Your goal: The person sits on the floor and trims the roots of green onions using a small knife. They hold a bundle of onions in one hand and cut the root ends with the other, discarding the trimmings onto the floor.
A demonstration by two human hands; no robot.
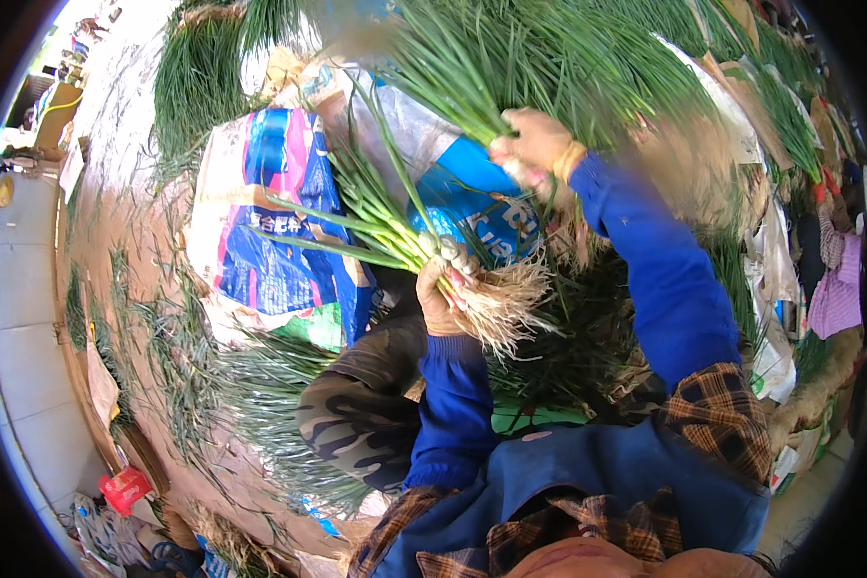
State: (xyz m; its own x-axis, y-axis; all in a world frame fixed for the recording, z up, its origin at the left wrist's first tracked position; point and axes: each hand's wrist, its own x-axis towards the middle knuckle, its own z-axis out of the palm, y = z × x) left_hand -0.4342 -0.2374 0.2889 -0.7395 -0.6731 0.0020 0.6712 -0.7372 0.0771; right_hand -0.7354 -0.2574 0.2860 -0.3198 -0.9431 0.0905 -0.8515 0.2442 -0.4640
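Observation:
In front of my lap, my left hand [439, 292] is closed around a small bunch of green onions [394, 235]. Their green leaves point up and left, while the pale, stringy roots [506, 303] hang out to the right. Farther out, my right hand [538, 141] grips the pink-white lower stems of another bunch of green onions [469, 108]. That bunch lies against a large heap of green onions [571, 50], and its leaf ends blend into the heap. Below both hands, a blue printed plastic sack [502, 217] covers part of my lap.
A white and blue woven fertilizer sack [274, 224] lies at my left. Loose leaves [180, 368] litter the earth-coloured floor. Another green onion bundle [195, 87] rests at the upper left. At the right edge, a person's pink checked sleeve [838, 285] shows. A red wrapper [124, 490] lies lower left.

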